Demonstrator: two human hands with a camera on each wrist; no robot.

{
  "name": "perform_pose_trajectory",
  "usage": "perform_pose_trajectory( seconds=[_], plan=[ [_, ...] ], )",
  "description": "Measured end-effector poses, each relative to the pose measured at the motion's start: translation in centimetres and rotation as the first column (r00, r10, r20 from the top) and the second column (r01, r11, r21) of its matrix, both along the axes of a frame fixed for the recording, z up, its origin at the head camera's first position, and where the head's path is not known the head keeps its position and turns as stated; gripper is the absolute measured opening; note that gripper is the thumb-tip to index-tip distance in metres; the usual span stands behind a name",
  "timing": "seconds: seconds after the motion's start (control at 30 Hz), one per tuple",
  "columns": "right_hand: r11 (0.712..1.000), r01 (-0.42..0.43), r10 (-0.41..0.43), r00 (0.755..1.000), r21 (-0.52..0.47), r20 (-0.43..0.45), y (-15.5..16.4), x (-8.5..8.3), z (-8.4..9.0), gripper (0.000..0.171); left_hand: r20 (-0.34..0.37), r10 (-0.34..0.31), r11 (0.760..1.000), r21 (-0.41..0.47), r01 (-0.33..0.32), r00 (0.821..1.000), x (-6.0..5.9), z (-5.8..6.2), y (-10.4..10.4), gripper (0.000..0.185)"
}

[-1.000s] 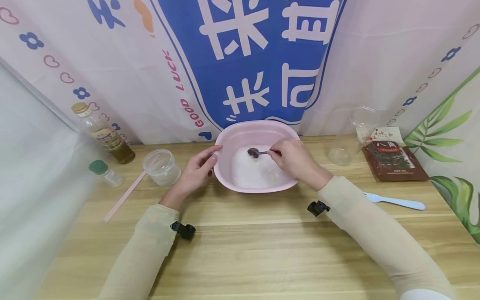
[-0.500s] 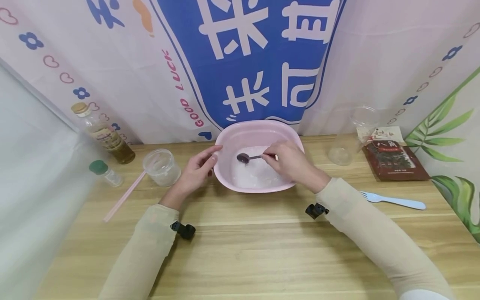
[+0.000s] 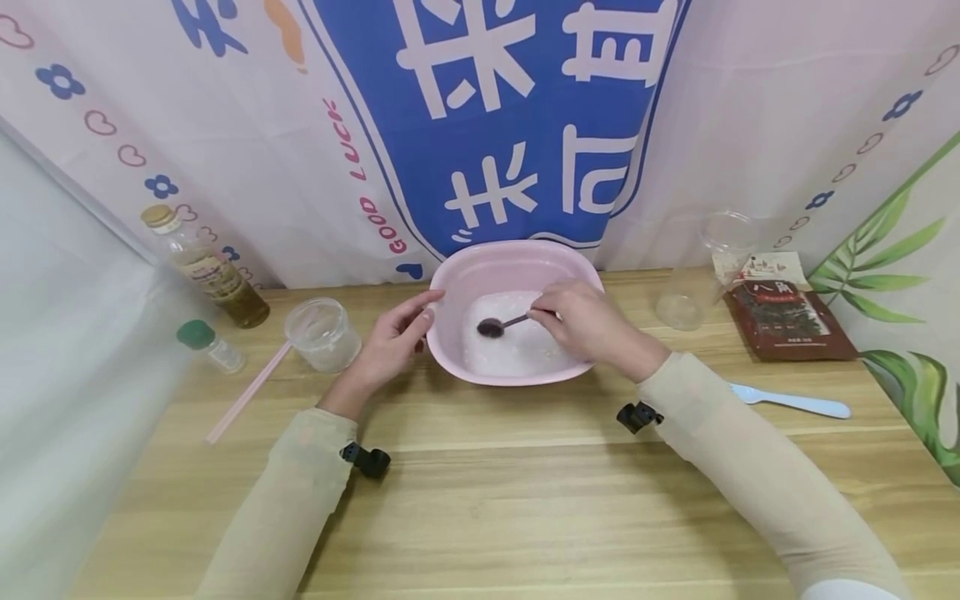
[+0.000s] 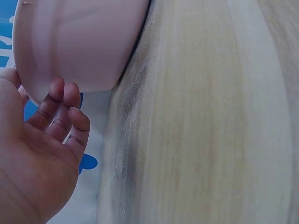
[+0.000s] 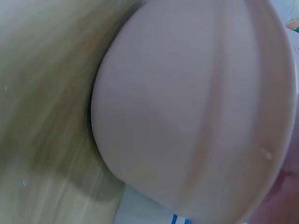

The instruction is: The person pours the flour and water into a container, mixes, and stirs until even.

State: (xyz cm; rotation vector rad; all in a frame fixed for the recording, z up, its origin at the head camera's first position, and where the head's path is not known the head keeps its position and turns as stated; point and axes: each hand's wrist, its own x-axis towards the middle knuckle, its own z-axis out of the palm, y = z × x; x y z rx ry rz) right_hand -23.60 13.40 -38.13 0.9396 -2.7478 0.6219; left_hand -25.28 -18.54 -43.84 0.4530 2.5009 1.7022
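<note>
A pink plastic basin [image 3: 517, 257] stands on the table against the backdrop, with a white, powdery-looking substance [image 3: 517, 354] spread over its bottom. My left hand [image 3: 386, 346] holds the basin's left rim, thumb over the edge; the left wrist view shows the fingers of the left hand [image 4: 42, 140] curled below it on the outside. My right hand [image 3: 581, 321] pinches the handle of a small dark spoon [image 3: 491, 327] over the basin. Its bowl is down at the white substance; whether it holds anything is too small to tell. The right wrist view shows mostly the basin's outer wall [image 5: 159, 93].
On the left are an oil bottle [image 3: 217, 279], a green-capped shaker [image 3: 213, 346], a pink straw [image 3: 247, 396] and a clear tub [image 3: 324, 337]. At right are a clear plastic cup [image 3: 682, 304], a brown spice packet [image 3: 787, 321] and a light blue fork [image 3: 798, 404].
The spoon in my right hand has gone left across the basin, then lower toward the near side, its handle now tilted. My left hand has stayed at the rim.
</note>
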Motion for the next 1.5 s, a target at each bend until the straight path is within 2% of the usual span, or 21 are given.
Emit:
perform_pose_trajectory(
  seconds=[0.17, 0.27, 0.33, 0.47, 0.53, 0.6, 0.77, 0.83, 1.03, 1.13, 1.33, 1.5],
  plan=[
    [0.992, 0.126, -0.125, 0.991, 0.003, -0.050, 0.9, -0.3, 0.6, 0.018, -0.004, 0.002, 1.000, -0.005, -0.002, 1.000, 0.0, 0.0, 0.0, 0.041],
    [0.989, 0.142, -0.143, 0.989, -0.028, -0.043, 1.3, -0.2, 0.7, 0.018, -0.007, 0.002, 1.000, -0.002, -0.002, 1.000, 0.0, 0.0, 0.1, 0.041],
    [0.991, 0.114, -0.115, 0.993, -0.065, -0.015, 1.3, 0.1, 0.7, 0.019, -0.006, 0.002, 1.000, -0.002, -0.002, 1.000, -0.1, 0.0, 0.0, 0.041],
    [0.992, 0.001, 0.002, 1.000, -0.122, 0.025, 0.8, 0.8, 0.3, 0.018, -0.005, 0.006, 1.000, 0.001, -0.006, 1.000, -0.1, 0.0, 0.0, 0.041],
    [0.992, -0.045, 0.048, 0.999, -0.114, 0.022, 0.5, 1.1, 0.1, 0.016, -0.003, 0.007, 1.000, 0.002, -0.007, 1.000, -0.1, 0.0, 0.0, 0.041],
    [0.994, -0.057, 0.056, 0.998, -0.092, -0.005, 0.3, 1.3, -0.1, 0.015, -0.002, 0.005, 1.000, 0.000, -0.005, 1.000, -0.1, 0.0, 0.0, 0.041],
    [0.999, 0.045, -0.047, 0.996, -0.020, -0.079, 0.6, 1.2, -0.1, 0.015, 0.002, 0.000, 1.000, -0.002, 0.000, 1.000, -0.1, 0.0, 0.1, 0.041],
    [0.996, 0.088, -0.089, 0.993, -0.009, -0.082, 0.9, 1.0, 0.0, 0.016, 0.006, 0.001, 1.000, -0.002, -0.001, 1.000, -0.1, 0.0, 0.2, 0.041],
    [0.986, 0.167, -0.168, 0.980, -0.015, -0.107, 2.1, 0.9, 0.4, 0.017, 0.012, 0.002, 1.000, -0.011, -0.002, 1.000, 0.0, 0.0, 0.1, 0.041],
    [0.982, 0.186, -0.183, 0.976, 0.018, -0.116, 2.5, 0.8, 0.4, 0.017, 0.013, 0.005, 1.000, -0.003, -0.005, 1.000, 0.0, 0.0, 0.0, 0.041],
    [0.991, 0.116, -0.112, 0.991, 0.060, -0.072, 2.6, 1.1, 0.3, 0.017, 0.010, 0.004, 1.000, -0.005, -0.004, 1.000, 0.1, -0.1, 0.0, 0.041],
    [0.998, 0.043, -0.046, 0.997, -0.054, -0.060, 2.2, 1.5, 0.1, 0.015, 0.008, -0.001, 1.000, -0.010, 0.001, 1.000, 0.1, 0.0, 0.1, 0.041]
  ],
)
